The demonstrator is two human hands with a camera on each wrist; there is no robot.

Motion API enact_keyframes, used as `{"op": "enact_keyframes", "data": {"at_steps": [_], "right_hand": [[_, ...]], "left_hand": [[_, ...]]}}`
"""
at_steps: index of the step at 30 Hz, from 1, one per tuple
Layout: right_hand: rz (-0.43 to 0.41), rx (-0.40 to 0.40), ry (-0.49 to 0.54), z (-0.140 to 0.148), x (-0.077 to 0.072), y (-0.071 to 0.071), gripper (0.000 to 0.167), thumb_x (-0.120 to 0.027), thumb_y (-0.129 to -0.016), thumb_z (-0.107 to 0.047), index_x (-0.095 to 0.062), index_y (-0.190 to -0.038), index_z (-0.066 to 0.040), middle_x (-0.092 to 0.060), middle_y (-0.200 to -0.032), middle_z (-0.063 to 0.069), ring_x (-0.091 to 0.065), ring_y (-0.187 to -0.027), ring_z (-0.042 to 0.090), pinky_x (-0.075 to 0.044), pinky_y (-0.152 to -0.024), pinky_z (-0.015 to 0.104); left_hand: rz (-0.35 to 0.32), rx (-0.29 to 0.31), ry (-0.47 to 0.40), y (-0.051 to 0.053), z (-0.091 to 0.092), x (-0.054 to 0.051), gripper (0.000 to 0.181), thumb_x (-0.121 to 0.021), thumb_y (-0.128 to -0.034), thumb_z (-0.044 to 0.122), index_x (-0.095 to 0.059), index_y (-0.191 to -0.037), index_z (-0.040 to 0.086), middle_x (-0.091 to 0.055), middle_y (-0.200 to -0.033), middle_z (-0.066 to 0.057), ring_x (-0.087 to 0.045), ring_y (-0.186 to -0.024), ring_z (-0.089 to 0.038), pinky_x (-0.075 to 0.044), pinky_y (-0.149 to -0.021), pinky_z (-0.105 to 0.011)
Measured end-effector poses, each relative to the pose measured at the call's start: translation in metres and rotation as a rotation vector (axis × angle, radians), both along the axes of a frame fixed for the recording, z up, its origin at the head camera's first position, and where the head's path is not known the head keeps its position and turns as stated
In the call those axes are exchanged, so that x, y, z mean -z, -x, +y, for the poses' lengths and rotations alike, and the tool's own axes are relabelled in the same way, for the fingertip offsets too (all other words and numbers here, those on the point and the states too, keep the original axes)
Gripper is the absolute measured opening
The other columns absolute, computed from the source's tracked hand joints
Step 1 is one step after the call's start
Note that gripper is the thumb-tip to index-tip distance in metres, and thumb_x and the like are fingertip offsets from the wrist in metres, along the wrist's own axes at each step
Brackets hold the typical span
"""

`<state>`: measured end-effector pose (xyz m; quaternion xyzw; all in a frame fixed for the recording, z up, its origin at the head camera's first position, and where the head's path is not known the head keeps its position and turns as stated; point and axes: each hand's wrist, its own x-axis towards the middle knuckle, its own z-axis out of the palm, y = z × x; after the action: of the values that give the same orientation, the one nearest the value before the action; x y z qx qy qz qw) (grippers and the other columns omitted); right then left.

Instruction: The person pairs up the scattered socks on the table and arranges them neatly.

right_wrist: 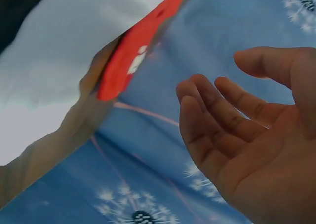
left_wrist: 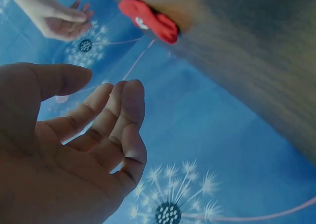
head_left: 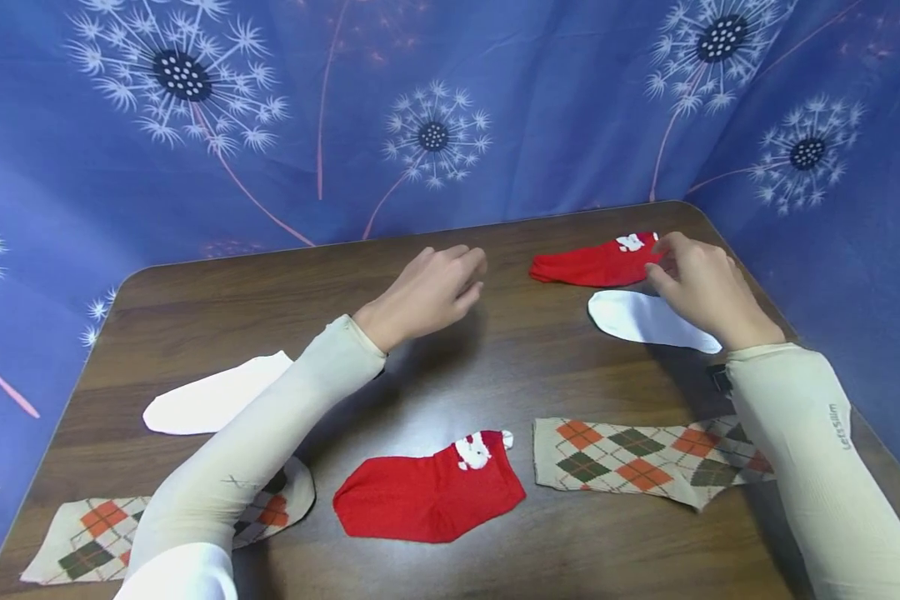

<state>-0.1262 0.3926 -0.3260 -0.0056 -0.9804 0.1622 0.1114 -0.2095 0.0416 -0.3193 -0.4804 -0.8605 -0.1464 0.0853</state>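
Observation:
Over the middle of the table my left hand (head_left: 431, 292) hovers with loosely bent fingers and holds nothing; its bare palm shows in the left wrist view. My right hand (head_left: 701, 283) is above the far right, its fingers relaxed and nothing between them. Close beside it lies a red sock (head_left: 596, 265) with a white figure. Partly beneath that hand is a white sock (head_left: 637, 318). A second red sock (head_left: 420, 496) lies at the front centre. To its right an argyle sock (head_left: 630, 457) runs partly under my right forearm.
At the left lies another white sock (head_left: 213, 400), its end hidden by my left sleeve. Another argyle sock (head_left: 90, 542) passes under that sleeve at the front left. A blue dandelion-print cloth (head_left: 540, 100) hangs behind the brown wooden table (head_left: 300, 292).

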Motion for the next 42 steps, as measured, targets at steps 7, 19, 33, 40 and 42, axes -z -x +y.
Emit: {"op": "enact_keyframes", "data": {"at_steps": [7, 19, 33, 40, 42], "right_hand": [[-0.061, 0.047, 0.044, 0.017, 0.004, 0.021, 0.031, -0.054, -0.096, -0.014, -0.055, -0.119, 0.008, -0.062, -0.105, 0.031, -0.06, -0.091, 0.044, -0.049, -0.074, 0.06], [-0.151, 0.112, 0.063, 0.046, 0.02, 0.035, 0.037, -0.053, -0.098, -0.017, -0.051, -0.125, 0.007, -0.058, -0.112, 0.031, -0.054, -0.098, 0.046, -0.049, -0.077, 0.061], [-0.197, 0.149, 0.045, 0.053, 0.029, 0.061, 0.042, -0.053, -0.097, -0.019, -0.048, -0.128, 0.009, -0.055, -0.116, 0.033, -0.051, -0.104, 0.049, -0.045, -0.083, 0.064], [-0.195, 0.157, 0.025, 0.053, 0.036, 0.073, 0.032, -0.053, -0.095, -0.016, -0.051, -0.117, 0.008, -0.057, -0.105, 0.032, -0.052, -0.091, 0.045, -0.046, -0.074, 0.058], [-0.198, 0.174, 0.027, 0.054, 0.039, 0.077, 0.03, -0.052, -0.096, -0.015, -0.051, -0.115, 0.008, -0.056, -0.105, 0.032, -0.052, -0.092, 0.045, -0.047, -0.074, 0.058]], "left_hand": [[0.0, -0.03, 0.078, 0.004, 0.017, 0.011, 0.016, -0.062, -0.0932, 0.015, -0.062, -0.107, 0.009, -0.065, -0.1, -0.003, -0.062, -0.086, -0.019, -0.044, -0.07, -0.037], [0.086, -0.035, 0.17, 0.011, 0.054, 0.025, 0.02, -0.059, -0.0931, 0.017, -0.06, -0.113, 0.012, -0.059, -0.097, 0.0, -0.057, -0.087, -0.022, -0.04, -0.081, -0.04], [0.105, -0.074, 0.27, 0.027, 0.085, 0.052, 0.03, -0.054, -0.0959, 0.021, -0.058, -0.125, 0.014, -0.061, -0.109, 0.0, -0.06, -0.093, -0.021, -0.04, -0.082, -0.039], [0.13, -0.102, 0.305, 0.034, 0.098, 0.059, 0.031, -0.054, -0.0967, 0.022, -0.057, -0.127, 0.015, -0.062, -0.118, -0.003, -0.061, -0.109, -0.026, -0.037, -0.103, -0.052], [0.137, -0.105, 0.301, 0.036, 0.102, 0.061, 0.032, -0.054, -0.0959, 0.022, -0.055, -0.128, 0.015, -0.062, -0.117, -0.003, -0.061, -0.109, -0.026, -0.038, -0.102, -0.051]]}}
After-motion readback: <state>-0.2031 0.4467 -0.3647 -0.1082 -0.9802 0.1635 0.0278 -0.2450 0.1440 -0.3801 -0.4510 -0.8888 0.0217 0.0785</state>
